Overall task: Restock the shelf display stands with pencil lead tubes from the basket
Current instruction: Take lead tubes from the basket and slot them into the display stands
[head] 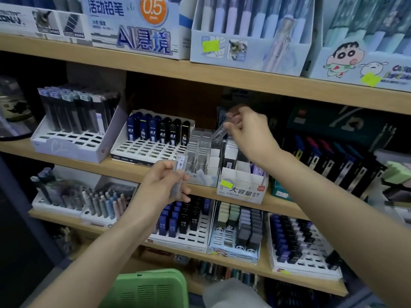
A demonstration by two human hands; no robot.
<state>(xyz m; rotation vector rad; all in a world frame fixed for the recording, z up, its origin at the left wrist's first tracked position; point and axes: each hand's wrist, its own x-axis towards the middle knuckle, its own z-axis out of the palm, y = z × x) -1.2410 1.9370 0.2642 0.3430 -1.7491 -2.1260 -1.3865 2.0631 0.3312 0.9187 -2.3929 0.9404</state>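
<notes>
Pinched in right hand (249, 130): clear lead tube (219, 131), tilted above white display stand (241, 190) at middle shelf (124, 168) front edge. Gripped in left hand (161, 187): more tubes (179, 172). Green basket (146, 290) below.

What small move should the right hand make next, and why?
Probably lower its clear tube into the stand of clear tubes just below. The right hand pinches that tube tilted over the stand's right edge, and the left hand holds more tubes ready.
</notes>
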